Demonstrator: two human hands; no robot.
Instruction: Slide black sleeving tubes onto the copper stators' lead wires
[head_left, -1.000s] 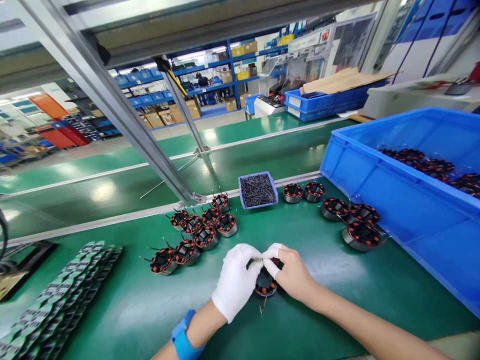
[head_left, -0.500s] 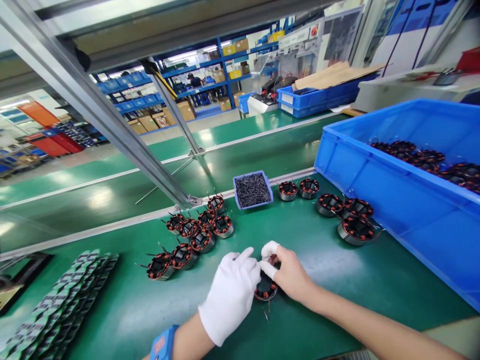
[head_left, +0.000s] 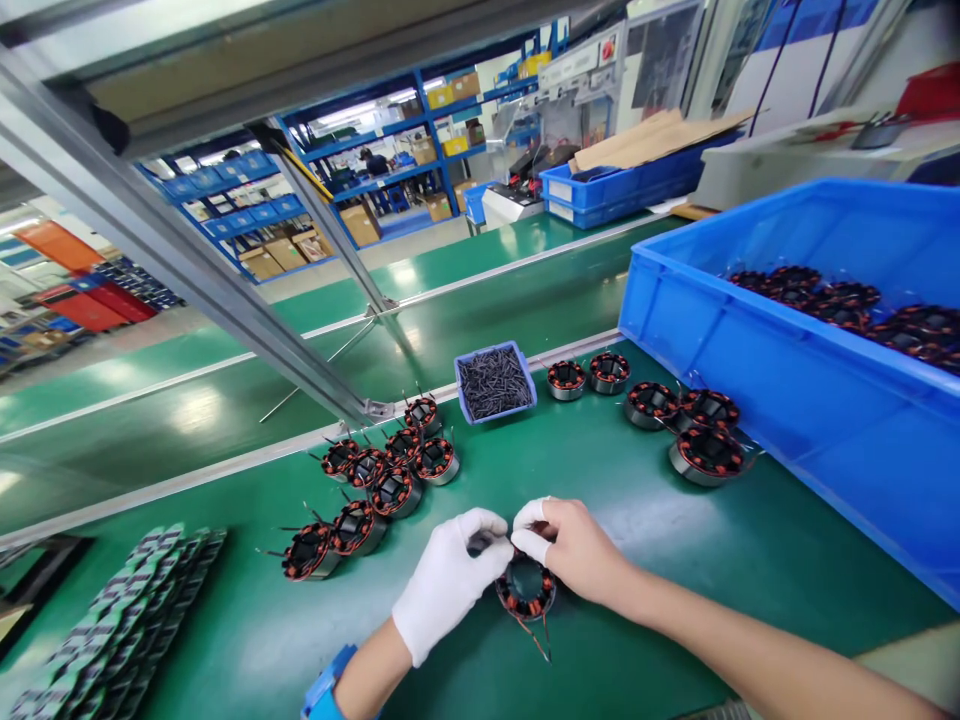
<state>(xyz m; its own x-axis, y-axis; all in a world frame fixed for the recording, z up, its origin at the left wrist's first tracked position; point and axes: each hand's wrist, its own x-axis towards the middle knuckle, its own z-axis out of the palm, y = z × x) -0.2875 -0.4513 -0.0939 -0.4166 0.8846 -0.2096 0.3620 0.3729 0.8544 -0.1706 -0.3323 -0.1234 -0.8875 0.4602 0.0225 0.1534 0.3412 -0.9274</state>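
Note:
A motor stator [head_left: 526, 590], a ring with orange copper windings and black insulation, lies on the green bench in front of me. Its loose wire leads point toward me. My left hand [head_left: 454, 570], in a white glove, is at the ring's far left edge with thumb and forefinger pinched together. My right hand [head_left: 574, 550] has white covers on its fingertips and is pinched beside the left one, at the far edge of the same ring. The fingertips of both hands nearly meet, and they hide whatever small part is between them.
A small tray [head_left: 459, 392] of short black tubes stands beyond my hands. Several stators [head_left: 394, 490] are grouped at left, others [head_left: 709, 455] at right beside a big blue bin [head_left: 750, 365]. Stacked green-and-black parts [head_left: 127, 620] lie front left. A metal post [head_left: 225, 290] slants overhead.
My left hand's fingers have gone from extended to pinched, drawing back from over the ring. More of the stator shows now. The view has shifted slightly.

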